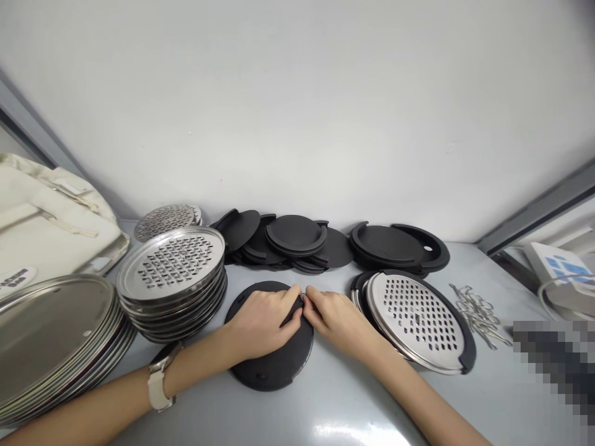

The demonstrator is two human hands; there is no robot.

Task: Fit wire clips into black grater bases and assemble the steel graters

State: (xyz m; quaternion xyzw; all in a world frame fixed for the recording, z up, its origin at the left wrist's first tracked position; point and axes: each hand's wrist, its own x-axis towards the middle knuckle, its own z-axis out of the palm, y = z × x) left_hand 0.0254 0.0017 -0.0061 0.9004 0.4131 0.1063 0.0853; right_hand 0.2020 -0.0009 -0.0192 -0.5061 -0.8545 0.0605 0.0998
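Right grip (335, 319) pinches a ring (302, 297) at the edge of the disc (281, 362). Left grip (266, 319) lies over the disc; whether it clamps cannot be told. Hooks (477, 314) lie right of both grips.

There are two hands, one left hand (267, 319) and one right hand (341, 319), one watch (157, 385), one bag (51, 217), one black disc (264, 370) under the fingers, one stack of trays (41, 334) and three topmost graters (181, 260). The metal hooks (478, 313) overlap too much to count.
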